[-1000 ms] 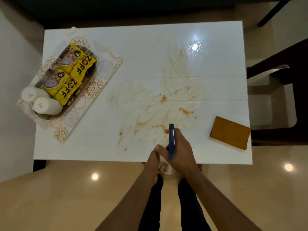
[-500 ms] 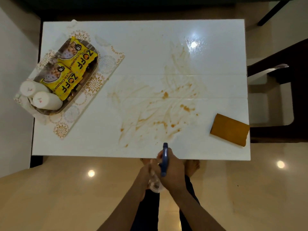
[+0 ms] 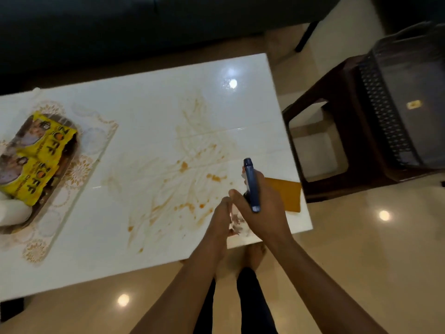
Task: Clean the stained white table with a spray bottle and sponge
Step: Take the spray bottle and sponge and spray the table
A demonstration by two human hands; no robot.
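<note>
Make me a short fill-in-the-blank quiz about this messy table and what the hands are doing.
1. The right hand grips a spray bottle whose head is dark ____.
2. The stains on the white table are ____ in colour.
3. The sponge lies near the table's ____ edge.
4. The yellow snack packets lie in a ____.

Missing words: blue; orange-brown; right; tray

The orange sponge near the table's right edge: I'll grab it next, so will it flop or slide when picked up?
The orange sponge lies flat and thin, so probably light and slightly bendy. On the glossy white table it may skid if pushed.
</note>
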